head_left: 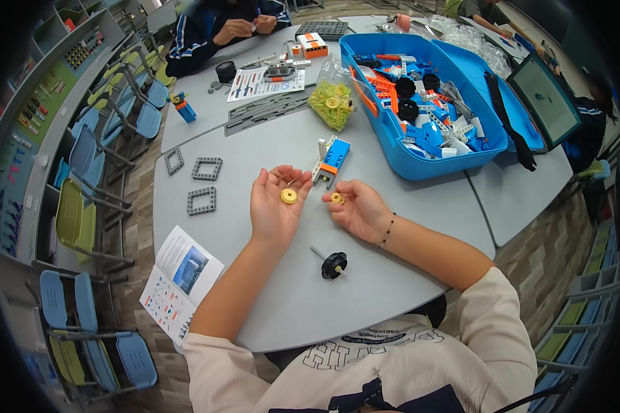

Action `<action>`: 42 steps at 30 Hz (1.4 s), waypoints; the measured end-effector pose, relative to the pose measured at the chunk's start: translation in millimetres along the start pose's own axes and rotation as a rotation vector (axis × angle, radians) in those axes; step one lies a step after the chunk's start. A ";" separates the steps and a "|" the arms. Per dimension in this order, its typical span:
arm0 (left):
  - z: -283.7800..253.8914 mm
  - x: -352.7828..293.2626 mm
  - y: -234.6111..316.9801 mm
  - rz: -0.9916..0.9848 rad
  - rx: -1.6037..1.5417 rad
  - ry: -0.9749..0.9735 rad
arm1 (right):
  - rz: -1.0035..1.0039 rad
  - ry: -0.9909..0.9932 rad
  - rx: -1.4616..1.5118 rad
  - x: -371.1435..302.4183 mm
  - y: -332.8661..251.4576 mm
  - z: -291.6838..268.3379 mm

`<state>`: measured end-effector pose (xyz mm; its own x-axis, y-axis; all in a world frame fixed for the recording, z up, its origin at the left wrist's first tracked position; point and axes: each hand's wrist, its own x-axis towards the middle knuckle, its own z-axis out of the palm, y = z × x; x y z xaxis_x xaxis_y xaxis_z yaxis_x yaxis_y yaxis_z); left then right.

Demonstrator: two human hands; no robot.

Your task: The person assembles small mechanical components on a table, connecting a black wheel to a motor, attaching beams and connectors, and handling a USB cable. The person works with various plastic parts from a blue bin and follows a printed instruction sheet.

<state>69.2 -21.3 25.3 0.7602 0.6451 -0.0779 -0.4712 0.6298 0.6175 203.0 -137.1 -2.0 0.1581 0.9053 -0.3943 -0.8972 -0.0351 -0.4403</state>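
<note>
My left hand (274,212) is palm up with its fingers loosely curled, and a round tan toothed gear (288,196) rests in it. Between the thumb and fingers of my right hand (365,213) is a smaller tan gear (337,198). Just beyond both hands stands a blue, orange and white brick assembly (333,157) with a white beam on its left side. Nearer to me lies a black wheel (334,266) with a grey axle through it. The two gears are apart.
Grey square frames (202,200) lie to the left, beyond an open instruction leaflet (182,279). A blue bin (420,165) full of parts stands at the far right. A bag of yellow-green pieces (331,107) and grey beams (265,110) lie farther back. Another person's hands (234,31) are across the table.
</note>
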 end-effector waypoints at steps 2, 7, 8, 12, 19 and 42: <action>5.4 -5.4 -7.7 0.037 0.163 -0.033 | -0.031 -0.002 0.052 6.1 11.7 8.1; -0.2 -1.2 -17.9 0.357 0.983 -0.307 | 0.012 -0.137 0.147 11.3 22.1 17.8; -2.1 -0.7 -19.5 0.449 1.061 -0.390 | 0.017 -0.118 0.121 10.2 22.1 17.8; -5.4 -3.5 -23.0 0.594 1.298 -0.499 | 0.020 -0.152 0.016 6.6 23.6 18.6; -14.3 0.0 -13.8 0.759 1.339 -0.333 | -0.055 -0.064 -0.118 -15.7 8.7 26.4; -29.6 17.0 -10.6 0.711 1.495 -0.217 | -0.504 0.402 -1.375 115.1 -252.9 68.1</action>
<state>73.9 -4.2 -5.7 0.7008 0.4535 0.5506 -0.0102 -0.7654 0.6434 420.0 4.7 118.8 0.6239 0.7789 -0.0641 0.3178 -0.3278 -0.8897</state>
